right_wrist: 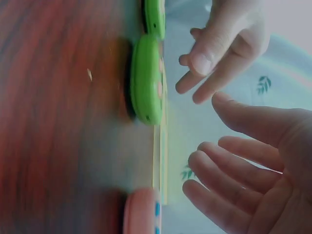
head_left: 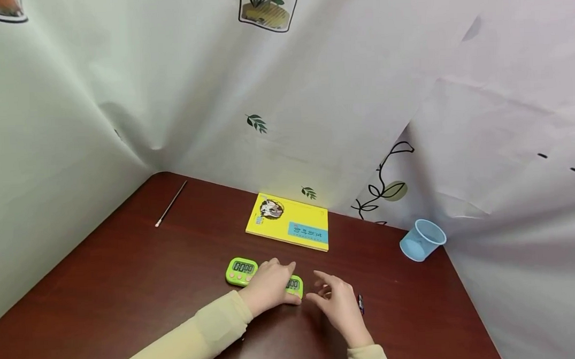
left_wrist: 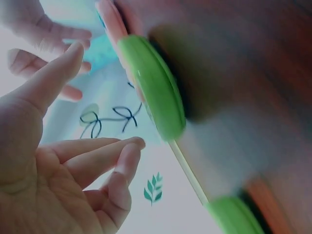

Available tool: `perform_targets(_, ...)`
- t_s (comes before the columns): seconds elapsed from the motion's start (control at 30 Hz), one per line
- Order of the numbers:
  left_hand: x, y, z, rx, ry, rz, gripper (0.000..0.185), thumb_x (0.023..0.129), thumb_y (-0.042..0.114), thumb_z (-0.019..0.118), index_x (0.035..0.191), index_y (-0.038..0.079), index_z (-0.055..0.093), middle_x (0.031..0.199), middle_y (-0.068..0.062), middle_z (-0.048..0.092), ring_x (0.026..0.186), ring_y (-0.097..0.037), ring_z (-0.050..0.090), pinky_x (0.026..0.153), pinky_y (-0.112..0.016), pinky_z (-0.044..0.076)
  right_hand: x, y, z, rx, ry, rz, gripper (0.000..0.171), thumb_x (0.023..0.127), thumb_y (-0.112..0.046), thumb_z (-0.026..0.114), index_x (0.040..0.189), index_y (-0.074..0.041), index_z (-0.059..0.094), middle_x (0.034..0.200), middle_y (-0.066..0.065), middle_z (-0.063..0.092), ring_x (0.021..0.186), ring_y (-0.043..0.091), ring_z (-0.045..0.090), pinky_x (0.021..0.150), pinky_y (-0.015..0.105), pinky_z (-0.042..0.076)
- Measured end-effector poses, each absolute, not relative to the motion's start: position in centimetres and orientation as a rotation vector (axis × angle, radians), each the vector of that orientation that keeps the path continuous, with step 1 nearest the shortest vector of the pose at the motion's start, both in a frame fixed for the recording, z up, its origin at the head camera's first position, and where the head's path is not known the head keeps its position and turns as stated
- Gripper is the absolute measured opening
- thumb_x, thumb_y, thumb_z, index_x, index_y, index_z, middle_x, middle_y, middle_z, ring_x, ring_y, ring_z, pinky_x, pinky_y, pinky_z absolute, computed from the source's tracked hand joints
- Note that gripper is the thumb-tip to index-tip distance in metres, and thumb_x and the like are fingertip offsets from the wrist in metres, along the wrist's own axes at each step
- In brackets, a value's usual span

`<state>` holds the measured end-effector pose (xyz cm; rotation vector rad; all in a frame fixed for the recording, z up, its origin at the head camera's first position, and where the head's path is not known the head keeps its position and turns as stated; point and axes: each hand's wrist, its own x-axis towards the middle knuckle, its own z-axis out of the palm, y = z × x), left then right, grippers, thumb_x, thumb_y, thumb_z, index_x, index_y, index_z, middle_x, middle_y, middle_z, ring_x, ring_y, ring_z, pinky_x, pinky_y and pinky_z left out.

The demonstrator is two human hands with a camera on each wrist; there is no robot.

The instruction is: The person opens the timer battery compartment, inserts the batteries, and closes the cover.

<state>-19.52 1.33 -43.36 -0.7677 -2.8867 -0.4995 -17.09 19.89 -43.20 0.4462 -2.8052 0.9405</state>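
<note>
Nearest me, my right hand hovers just above the desk, its grip open and holding nothing. Beside it, my left hand hangs loose-fingered over the right green timer; the left green timer lies just beside it.

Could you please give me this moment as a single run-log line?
left hand: open over second green timer | right hand: open, holds nothing | first green timer: free on table | yellow book: behind

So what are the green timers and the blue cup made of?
The green timers look like hard, smooth plastic: the wrist views show a glossy sheen on their rounded edges. The blue cup is probably thin plastic too, slightly see-through, and it lies on its side.
</note>
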Motion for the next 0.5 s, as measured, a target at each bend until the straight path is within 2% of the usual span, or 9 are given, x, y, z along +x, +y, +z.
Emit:
perform_targets(0.13,-19.2,2.2,-43.6,-0.785,-2.878,-0.504,0.079,0.066,0.050,0.082,0.124,0.001,0.061,0.095,-0.003,0.071,0.080,-0.022,0.053,0.077,-0.035,0.047,-16.9,20.6,-42.9,0.397,-2.867,0.861,0.047,0.076,-0.018,0.079,0.119,-0.005,0.065,0.093,0.006,0.066,0.074,0.016,0.063,0.062,0.025,0.050)
perform_targets(0.33,-19.1,3.6,-43.6,-0.822,-2.862,-0.447,0.076,0.068,0.049,0.081,0.124,0.001,0.061,0.109,-0.005,0.070,0.080,-0.021,0.053,0.077,-0.034,0.046,-16.9,22.1,-43.1,0.352,-2.885,0.800,0.048,0.073,-0.020,0.082,0.117,-0.007,0.066,0.101,0.007,0.066,0.077,0.018,0.061,0.066,0.030,0.049)
perform_targets(0.5,-19.1,5.5,-43.1,-0.861,-2.868,-0.411,0.069,0.071,0.049,0.079,0.122,0.004,0.063,0.104,-0.004,0.071,0.081,-0.020,0.055,0.075,-0.032,0.047,-16.9,23.8,-43.7,0.275,-2.868,0.744,0.048,0.072,-0.020,0.083,0.114,-0.007,0.067,0.102,0.007,0.066,0.078,0.018,0.059,0.069,0.035,0.048)
